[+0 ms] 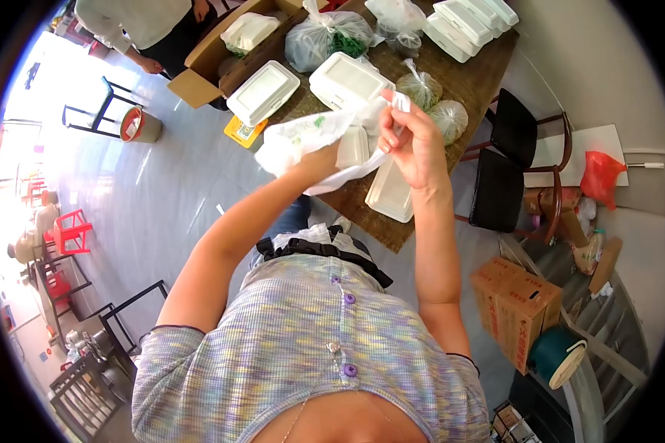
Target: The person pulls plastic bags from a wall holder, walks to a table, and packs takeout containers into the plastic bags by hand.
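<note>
A white plastic bag (292, 142) with green print hangs between my two hands above the table's near corner. My right hand (415, 144) is closed, pinching the bag's handle at its fingertips. My left hand (319, 164) reaches into or behind the bag, and its fingers are hidden. Just beyond that hand, a white lidded takeaway box (353, 145) shows through the bag's opening; I cannot tell whether the hand touches it. Another takeaway box (391, 193) lies below my right hand. Beyond the bag are two more closed boxes, one on the left (263, 92) and one in the middle (349, 80).
The wooden table (380, 230) also bears knotted bags of food (329, 37), stacked takeaway boxes (469, 26) and an open cardboard box (199, 85). A person (137, 26) stands at the far left. Black chairs (495, 188) stand right of the table, near a brown carton (513, 306).
</note>
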The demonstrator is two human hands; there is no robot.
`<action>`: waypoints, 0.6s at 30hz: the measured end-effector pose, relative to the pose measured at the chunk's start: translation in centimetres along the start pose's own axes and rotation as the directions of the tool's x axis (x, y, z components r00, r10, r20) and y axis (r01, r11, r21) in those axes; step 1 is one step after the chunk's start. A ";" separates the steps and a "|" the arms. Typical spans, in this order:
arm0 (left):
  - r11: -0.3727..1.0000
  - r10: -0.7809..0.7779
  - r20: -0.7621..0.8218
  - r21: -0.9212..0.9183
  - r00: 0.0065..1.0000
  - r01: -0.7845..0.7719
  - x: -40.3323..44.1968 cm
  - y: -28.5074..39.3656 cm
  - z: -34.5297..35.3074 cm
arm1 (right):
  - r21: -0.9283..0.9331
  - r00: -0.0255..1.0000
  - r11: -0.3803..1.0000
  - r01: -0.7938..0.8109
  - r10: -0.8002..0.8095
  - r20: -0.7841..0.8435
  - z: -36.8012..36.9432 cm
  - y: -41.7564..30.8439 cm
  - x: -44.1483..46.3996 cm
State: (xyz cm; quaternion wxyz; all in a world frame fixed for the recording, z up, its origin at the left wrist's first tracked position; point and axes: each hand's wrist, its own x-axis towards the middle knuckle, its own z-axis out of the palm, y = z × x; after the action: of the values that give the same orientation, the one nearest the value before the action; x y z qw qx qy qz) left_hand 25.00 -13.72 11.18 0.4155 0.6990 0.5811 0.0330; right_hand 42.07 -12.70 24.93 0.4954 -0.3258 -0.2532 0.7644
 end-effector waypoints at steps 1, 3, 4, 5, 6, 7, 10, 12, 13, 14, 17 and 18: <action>0.967 0.097 -0.121 0.247 0.988 -0.065 -0.5 -0.5 0.6 | -0.057 1.000 0.998 0.003 -0.003 -0.001 -0.6 -0.1 0.1; 0.877 0.095 -0.093 0.479 0.991 -0.039 -3.9 2.4 -2.7 | -0.135 1.000 0.991 0.021 -0.019 0.016 -0.5 -0.4 -0.5; 0.780 0.136 -0.134 0.626 0.981 -0.023 -5.1 2.0 -3.6 | -0.175 1.000 0.984 0.022 -0.018 0.022 -0.6 -0.4 -0.9; 0.751 0.233 -0.277 0.661 0.932 0.008 -6.6 1.7 -4.4 | -0.231 1.000 0.973 0.025 -0.020 0.024 -1.2 -0.4 -1.2; 0.723 0.326 -0.408 0.689 0.853 0.053 -8.0 1.3 -5.4 | -0.283 0.999 0.958 0.047 -0.039 0.035 -1.7 -0.4 -1.3; 0.695 0.299 -0.479 0.702 0.825 0.155 -9.3 1.4 -6.4 | -0.331 0.997 0.941 0.068 -0.057 0.043 -2.2 -0.3 -1.5; 0.711 0.118 -0.702 0.554 0.702 0.434 -10.9 -0.3 -8.2 | -0.316 0.990 0.939 0.133 -0.107 0.097 -3.5 -0.5 -3.0; 0.898 -0.357 -0.374 0.114 0.856 0.425 -11.3 -4.0 -9.3 | -0.221 0.985 0.960 0.173 -0.163 0.061 -5.6 0.4 -3.7; 0.921 -0.389 -0.325 -0.134 0.862 0.366 -11.8 -4.3 -9.4 | -0.301 0.982 0.935 0.189 -0.186 0.039 -8.4 0.9 -3.8; 0.880 -0.403 -0.262 -0.373 0.877 0.293 -12.2 -4.2 -9.3 | -0.415 0.961 0.900 0.134 -0.220 -0.166 -11.3 1.9 -3.8; 0.697 -0.428 -0.226 -0.699 0.875 0.160 -12.4 -3.5 -8.6 | -0.672 0.675 0.668 -0.320 -0.337 -0.657 -23.2 7.2 -4.5; 0.654 -0.439 -0.247 -0.747 0.864 0.119 -12.1 -3.0 -8.6 | -0.568 0.641 0.732 -0.378 -0.235 -0.730 -24.3 8.0 -5.2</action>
State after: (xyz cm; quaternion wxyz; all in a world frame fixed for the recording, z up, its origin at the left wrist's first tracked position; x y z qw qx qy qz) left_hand 14.20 -19.32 20.20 0.5214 0.3602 0.6984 0.3327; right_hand 57.03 -18.96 4.54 0.3664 -0.7834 -0.2654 0.4261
